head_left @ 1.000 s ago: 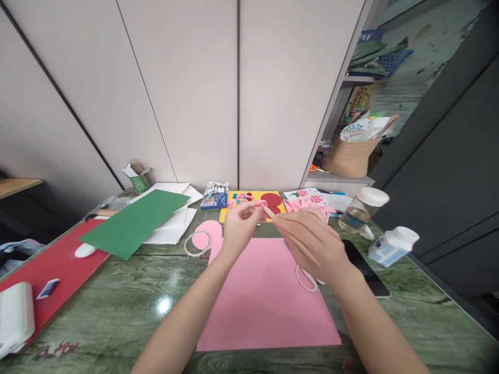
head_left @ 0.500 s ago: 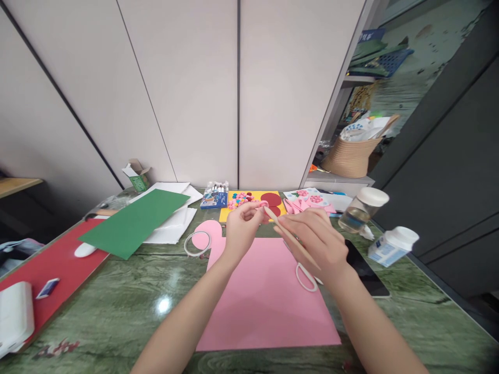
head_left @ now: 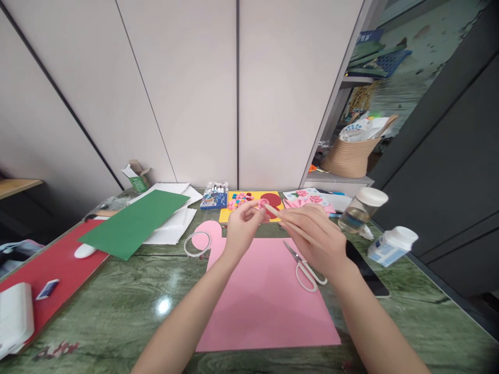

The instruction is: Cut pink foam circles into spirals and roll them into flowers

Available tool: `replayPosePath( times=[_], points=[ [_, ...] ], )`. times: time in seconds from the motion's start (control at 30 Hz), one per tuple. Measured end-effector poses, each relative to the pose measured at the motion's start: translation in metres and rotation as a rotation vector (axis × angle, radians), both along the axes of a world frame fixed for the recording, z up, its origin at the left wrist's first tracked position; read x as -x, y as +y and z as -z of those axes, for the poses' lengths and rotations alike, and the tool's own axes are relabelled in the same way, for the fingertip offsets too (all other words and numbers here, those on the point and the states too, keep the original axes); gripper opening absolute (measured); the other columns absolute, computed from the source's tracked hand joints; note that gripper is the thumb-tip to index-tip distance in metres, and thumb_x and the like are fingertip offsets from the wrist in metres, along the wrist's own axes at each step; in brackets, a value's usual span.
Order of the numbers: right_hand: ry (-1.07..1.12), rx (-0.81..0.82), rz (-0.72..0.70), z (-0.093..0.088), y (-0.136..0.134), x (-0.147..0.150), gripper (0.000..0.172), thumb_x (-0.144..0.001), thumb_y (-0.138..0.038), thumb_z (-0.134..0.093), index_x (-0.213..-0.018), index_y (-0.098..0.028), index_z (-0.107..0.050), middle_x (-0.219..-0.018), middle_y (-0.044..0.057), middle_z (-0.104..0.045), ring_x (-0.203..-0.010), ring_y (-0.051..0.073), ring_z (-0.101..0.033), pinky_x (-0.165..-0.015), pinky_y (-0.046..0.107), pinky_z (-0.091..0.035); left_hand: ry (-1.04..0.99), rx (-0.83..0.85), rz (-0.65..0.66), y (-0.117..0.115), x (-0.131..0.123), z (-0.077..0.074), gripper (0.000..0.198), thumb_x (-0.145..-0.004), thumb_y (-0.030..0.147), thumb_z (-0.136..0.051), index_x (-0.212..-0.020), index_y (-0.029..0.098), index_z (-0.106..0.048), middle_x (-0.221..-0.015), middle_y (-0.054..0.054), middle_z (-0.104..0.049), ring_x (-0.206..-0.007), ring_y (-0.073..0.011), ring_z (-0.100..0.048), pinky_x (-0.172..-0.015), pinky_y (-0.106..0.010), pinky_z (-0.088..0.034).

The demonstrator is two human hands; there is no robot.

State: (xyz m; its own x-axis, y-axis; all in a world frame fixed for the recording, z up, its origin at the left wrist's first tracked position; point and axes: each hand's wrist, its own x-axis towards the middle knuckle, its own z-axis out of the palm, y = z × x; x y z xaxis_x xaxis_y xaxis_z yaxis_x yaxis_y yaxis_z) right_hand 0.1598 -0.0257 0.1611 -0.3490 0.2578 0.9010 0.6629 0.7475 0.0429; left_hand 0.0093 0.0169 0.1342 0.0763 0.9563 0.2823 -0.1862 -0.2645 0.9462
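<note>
My left hand (head_left: 244, 228) is closed in a pinch on a small curled pink paper piece (head_left: 264, 203), above the far edge of a large pink sheet (head_left: 265, 306). Fingers of my right hand (head_left: 322, 240) wrap around a pale, pointed wooden-looking stick (head_left: 273, 211). Its tip meets or nearly meets the curled piece; contact is too small to make out. White-handled scissors (head_left: 302, 265) lie on the pink sheet's right side, below my right hand. Beyond both hands, a yellow sheet (head_left: 225, 215) carries red paper circles (head_left: 271, 199) and several small colourful pieces (head_left: 240, 199).
Left of the pink sheet are a white ring (head_left: 186, 245) and a pink circle (head_left: 210, 230). Green paper (head_left: 136, 221) overlaps white sheets and a red sheet (head_left: 50, 265). On the right stand a jar of liquid (head_left: 360, 210) and a white bottle (head_left: 392, 246), near a dark tablet (head_left: 364, 270).
My right hand has turned, and the stick now lies flatter, its rear end raised. More of the scissors shows beneath the hand. My left hand keeps its pinch in nearly the same place.
</note>
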Motion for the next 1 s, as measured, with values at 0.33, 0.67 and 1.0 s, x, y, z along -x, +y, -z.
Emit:
replayPosePath(
  times=[0.33, 0.67, 1.0],
  points=[
    [-0.129, 0.128, -0.056, -0.0023, -0.0046, -0.0024, 0.033, -0.080, -0.001, -0.051, -0.108, -0.017, -0.057, -0.100, 0.009, -0.068, -0.093, 0.018, -0.061, -0.079, 0.036, -0.048, 0.020, 0.005, -0.023, 0.0061, 0.0056, -0.0017, 0.025, -0.073, 0.030, -0.061, -0.091, 0.015, -0.067, -0.066, -0.002, -0.067, -0.063, -0.0136, -0.062, -0.058, -0.021, -0.045],
    [-0.146, 0.008, -0.028, 0.0021, -0.0041, -0.0008, 0.031, -0.080, -0.005, -0.056, -0.109, -0.016, -0.056, -0.094, 0.008, -0.069, -0.087, 0.018, -0.061, -0.076, 0.036, -0.046, 0.007, 0.043, -0.072, 0.0013, -0.0013, -0.0022, 0.020, -0.072, 0.023, -0.059, -0.086, 0.013, -0.066, -0.062, -0.001, -0.066, -0.058, -0.0118, -0.061, -0.058, -0.022, -0.048],
    [-0.063, -0.079, 0.027, 0.0051, -0.0015, 0.0023, 0.014, -0.075, -0.011, -0.065, -0.082, -0.018, -0.056, -0.070, 0.002, -0.064, -0.065, 0.013, -0.056, -0.065, 0.031, -0.041, -0.041, 0.031, -0.030, -0.0027, -0.0020, -0.0021, 0.020, -0.073, 0.026, -0.059, -0.087, 0.013, -0.065, -0.062, 0.000, -0.064, -0.058, -0.0114, -0.060, -0.060, -0.023, -0.047]
  ],
)
